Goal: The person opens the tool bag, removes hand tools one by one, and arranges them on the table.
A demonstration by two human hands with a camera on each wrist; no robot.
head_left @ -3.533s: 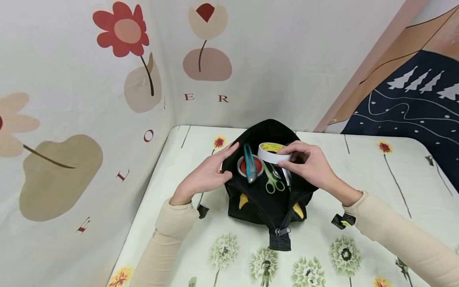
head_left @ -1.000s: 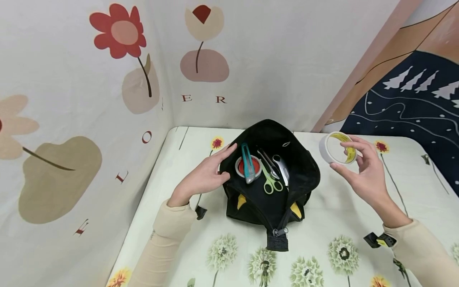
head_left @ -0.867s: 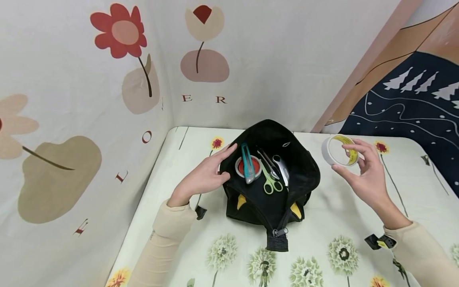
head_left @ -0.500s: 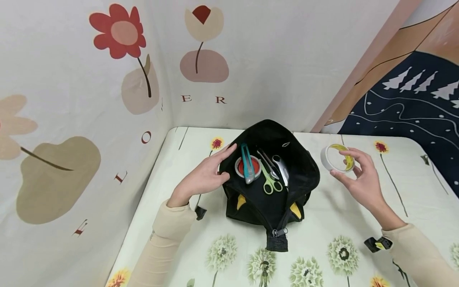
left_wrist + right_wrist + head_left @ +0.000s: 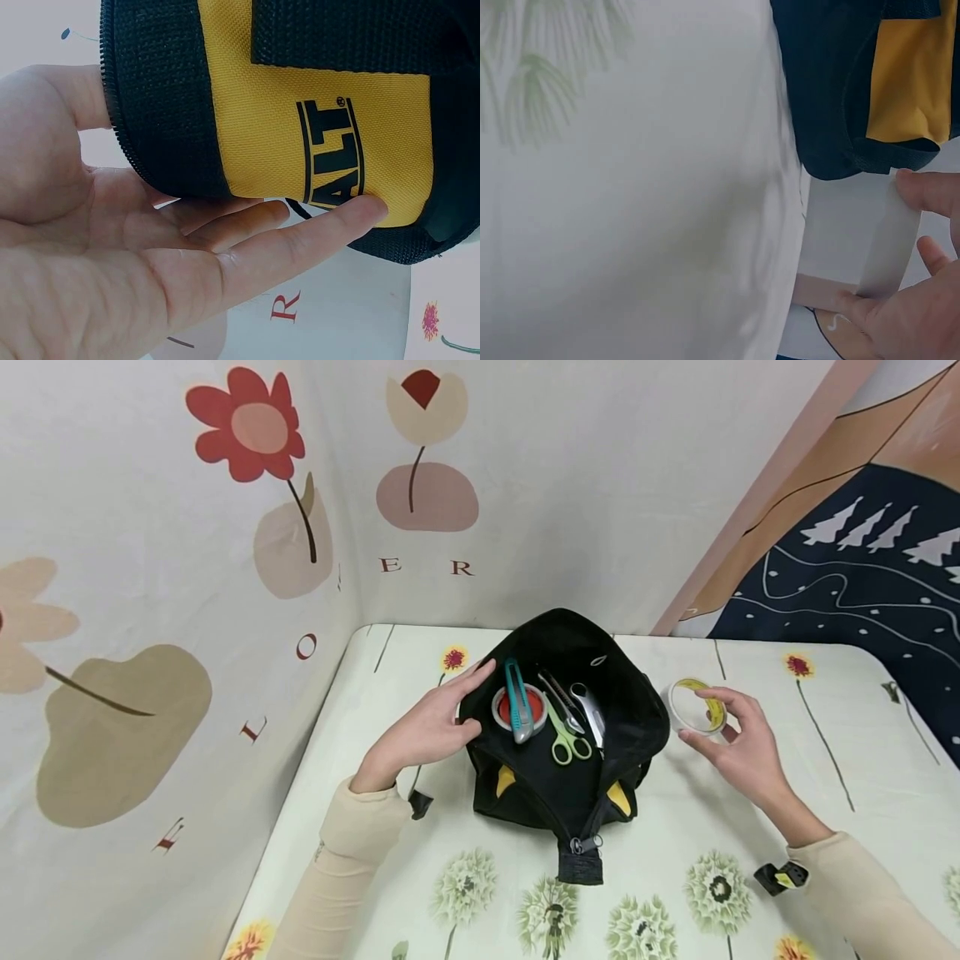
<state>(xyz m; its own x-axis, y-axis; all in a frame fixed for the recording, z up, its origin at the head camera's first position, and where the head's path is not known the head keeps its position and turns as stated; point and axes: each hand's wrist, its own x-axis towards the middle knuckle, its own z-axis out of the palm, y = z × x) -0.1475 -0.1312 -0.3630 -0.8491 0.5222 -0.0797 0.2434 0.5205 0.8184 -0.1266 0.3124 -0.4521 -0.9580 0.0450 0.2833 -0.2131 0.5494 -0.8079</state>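
A black tool bag (image 5: 637,718) with yellow panels (image 5: 255,120) stands unzipped on the table. Inside lie a teal utility knife (image 5: 518,702) on a red-centred roll of tape (image 5: 501,705), green-handled scissors (image 5: 570,747), a dark slim cutter (image 5: 557,695) and a silver-grey tool (image 5: 590,714). My left hand (image 5: 427,727) rests against the bag's left side, index finger straight along the yellow panel, thumb at the zip edge. To the right of the bag, my right hand (image 5: 742,756) pinches a white roll of tape (image 5: 673,717) between thumb and fingers. Whether the roll touches the tablecloth, I cannot tell.
A pale flowered cloth (image 5: 652,877) covers the table. Printed fabric walls (image 5: 600,527) rise behind it and on the left. The bag's zip pull (image 5: 587,845) and end tab (image 5: 581,867) point toward me. Small black devices (image 5: 782,877) sit at both wrists.
My right hand has lifted the white roll of tape out of the bag, carried it right, then lowered it slightly beside the bag. The left hand has stayed at the bag's left side.
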